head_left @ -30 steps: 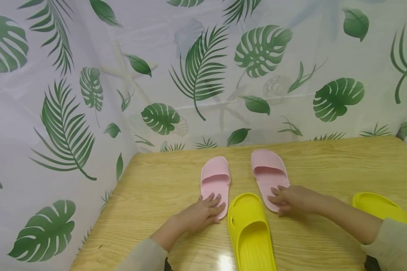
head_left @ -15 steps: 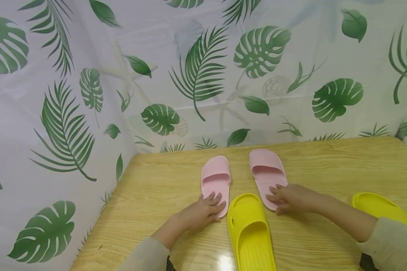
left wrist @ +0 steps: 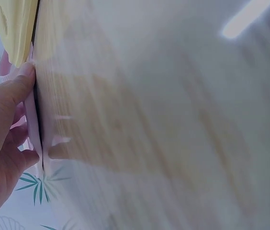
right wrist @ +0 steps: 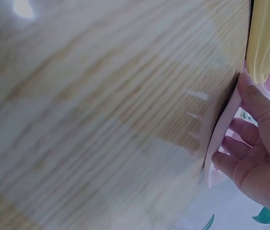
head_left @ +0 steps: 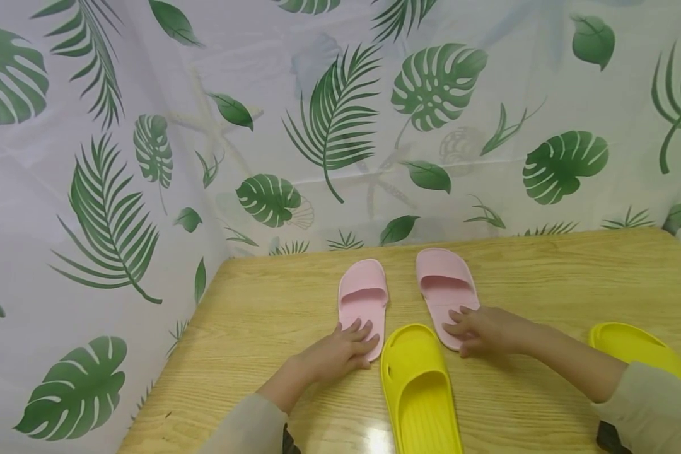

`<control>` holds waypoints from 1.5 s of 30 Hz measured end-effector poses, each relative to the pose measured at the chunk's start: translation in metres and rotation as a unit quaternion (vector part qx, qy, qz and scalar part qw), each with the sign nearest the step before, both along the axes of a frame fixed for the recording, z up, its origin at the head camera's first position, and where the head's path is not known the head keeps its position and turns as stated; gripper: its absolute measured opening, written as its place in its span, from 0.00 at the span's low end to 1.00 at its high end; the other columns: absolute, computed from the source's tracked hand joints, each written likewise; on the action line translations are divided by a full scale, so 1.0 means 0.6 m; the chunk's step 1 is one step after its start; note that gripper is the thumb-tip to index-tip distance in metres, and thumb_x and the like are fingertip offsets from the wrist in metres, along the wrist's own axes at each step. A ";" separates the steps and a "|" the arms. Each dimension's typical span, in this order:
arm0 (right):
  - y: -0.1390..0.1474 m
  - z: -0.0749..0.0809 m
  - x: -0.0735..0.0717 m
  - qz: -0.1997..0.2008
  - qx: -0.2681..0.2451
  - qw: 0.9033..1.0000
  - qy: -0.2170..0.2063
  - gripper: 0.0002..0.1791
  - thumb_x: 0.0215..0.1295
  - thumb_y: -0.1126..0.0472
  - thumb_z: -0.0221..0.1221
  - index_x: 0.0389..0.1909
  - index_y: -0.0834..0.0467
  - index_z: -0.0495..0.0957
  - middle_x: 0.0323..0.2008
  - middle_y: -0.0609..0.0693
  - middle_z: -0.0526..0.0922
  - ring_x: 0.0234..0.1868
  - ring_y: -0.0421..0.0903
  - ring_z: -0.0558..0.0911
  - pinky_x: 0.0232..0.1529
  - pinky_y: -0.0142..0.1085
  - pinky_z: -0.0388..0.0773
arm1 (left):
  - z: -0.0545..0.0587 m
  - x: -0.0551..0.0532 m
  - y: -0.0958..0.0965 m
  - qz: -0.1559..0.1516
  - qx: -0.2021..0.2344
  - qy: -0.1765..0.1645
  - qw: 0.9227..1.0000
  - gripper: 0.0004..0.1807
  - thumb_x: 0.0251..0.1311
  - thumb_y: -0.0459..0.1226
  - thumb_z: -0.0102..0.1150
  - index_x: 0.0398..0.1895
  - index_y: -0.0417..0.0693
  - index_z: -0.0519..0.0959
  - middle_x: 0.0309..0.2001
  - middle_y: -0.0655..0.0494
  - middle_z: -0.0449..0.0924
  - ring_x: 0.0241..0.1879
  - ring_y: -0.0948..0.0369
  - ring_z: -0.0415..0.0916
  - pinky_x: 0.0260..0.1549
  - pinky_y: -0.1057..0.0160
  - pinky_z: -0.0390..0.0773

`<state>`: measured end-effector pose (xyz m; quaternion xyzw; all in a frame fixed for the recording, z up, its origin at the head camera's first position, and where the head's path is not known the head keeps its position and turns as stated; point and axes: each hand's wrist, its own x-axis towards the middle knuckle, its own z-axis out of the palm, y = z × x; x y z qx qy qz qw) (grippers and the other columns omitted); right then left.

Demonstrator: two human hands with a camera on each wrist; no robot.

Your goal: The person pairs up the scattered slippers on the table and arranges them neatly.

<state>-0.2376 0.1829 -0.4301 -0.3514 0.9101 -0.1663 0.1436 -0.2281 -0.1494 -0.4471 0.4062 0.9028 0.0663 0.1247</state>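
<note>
While, in head view, L hand point(head_left: 342, 351) & R hand point(head_left: 484, 331) rest w/ fingers spread on the heel ends of a flat pale-pink wide-strap slipper point(head_left: 364, 301) & a matching pink slipper point(head_left: 447, 291) resp., a bright-yellow round-toed slipper point(head_left: 422, 394) lies btwn both hands on the wood-grain tabletop point(head_left: 263, 315). L wrist cam: thumb & fingertips touch pink edge, yellow toe just beside thumb. R wrist cam: same contact, fingers apart, yellow toe near thumb.

A yellow slipper point(head_left: 413, 354) blocks the direct way between left hand point(head_left: 336, 354) and right hand point(head_left: 485, 331); a gap runs ahead between the pink slippers point(head_left: 364, 276). Bare wood point(head_left: 267, 302) gives room at left; leafy cloth point(head_left: 340, 157) bars the back.
</note>
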 end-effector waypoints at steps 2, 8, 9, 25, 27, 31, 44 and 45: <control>-0.001 0.000 -0.001 0.000 -0.003 1.000 -0.002 0.30 0.58 0.49 0.62 0.57 0.64 0.75 0.61 0.70 0.68 0.62 0.72 0.65 0.57 0.61 0.65 | -0.001 -0.002 0.000 0.000 0.004 -0.002 1.000 0.28 0.69 0.47 0.46 0.70 0.50 0.60 0.73 0.47 0.48 0.73 0.48 0.43 0.67 0.42 0.47; 0.000 -0.001 -0.004 0.002 -0.002 1.000 0.004 0.30 0.57 0.48 0.63 0.57 0.63 0.76 0.61 0.70 0.69 0.61 0.72 0.66 0.57 0.61 0.65 | -0.005 -0.008 0.002 -0.001 0.003 0.005 1.000 0.28 0.69 0.47 0.46 0.70 0.51 0.61 0.73 0.48 0.49 0.73 0.48 0.44 0.67 0.42 0.48; 0.000 -0.001 -0.005 0.002 -0.002 1.000 0.004 0.30 0.57 0.48 0.63 0.57 0.63 0.76 0.61 0.70 0.69 0.61 0.72 0.66 0.57 0.61 0.65 | -0.005 -0.009 0.002 -0.001 0.003 0.004 1.000 0.28 0.69 0.47 0.46 0.71 0.51 0.60 0.73 0.48 0.49 0.73 0.48 0.43 0.67 0.42 0.47; -0.005 0.001 -0.010 0.003 -0.019 1.000 0.004 0.29 0.58 0.51 0.63 0.56 0.64 0.76 0.60 0.70 0.69 0.61 0.71 0.66 0.58 0.60 0.64 | 0.006 -0.012 0.009 0.000 -0.010 0.008 1.000 0.28 0.70 0.47 0.46 0.71 0.50 0.60 0.73 0.48 0.48 0.73 0.48 0.43 0.67 0.42 0.47; -0.006 0.000 -0.011 0.001 -0.014 1.000 0.005 0.29 0.58 0.50 0.63 0.56 0.63 0.76 0.60 0.70 0.69 0.61 0.71 0.66 0.58 0.60 0.65 | 0.005 -0.013 0.009 -0.002 -0.012 0.010 1.000 0.29 0.70 0.47 0.45 0.71 0.50 0.60 0.73 0.48 0.48 0.73 0.48 0.43 0.67 0.42 0.47; -0.008 -0.001 -0.012 -0.004 -0.003 1.000 0.008 0.29 0.58 0.50 0.63 0.57 0.62 0.76 0.61 0.69 0.69 0.62 0.71 0.66 0.58 0.59 0.65 | 0.000 -0.018 0.009 -0.001 -0.012 0.013 1.000 0.28 0.70 0.47 0.45 0.71 0.52 0.59 0.74 0.49 0.48 0.73 0.49 0.43 0.68 0.43 0.47; -0.012 -0.008 -0.020 -0.022 0.006 1.000 0.000 0.30 0.58 0.48 0.62 0.58 0.60 0.75 0.63 0.67 0.68 0.64 0.69 0.64 0.59 0.60 0.64 | -0.004 -0.027 0.011 -0.001 -0.020 0.015 1.000 0.28 0.70 0.48 0.44 0.71 0.53 0.59 0.74 0.50 0.47 0.73 0.50 0.43 0.68 0.43 0.46; -0.012 -0.007 -0.021 -0.020 0.007 1.000 0.003 0.30 0.58 0.48 0.62 0.58 0.60 0.75 0.62 0.67 0.68 0.64 0.69 0.64 0.59 0.60 0.64 | -0.003 -0.028 0.012 -0.002 -0.020 0.015 1.000 0.28 0.70 0.48 0.44 0.71 0.53 0.59 0.74 0.50 0.47 0.73 0.50 0.43 0.68 0.43 0.46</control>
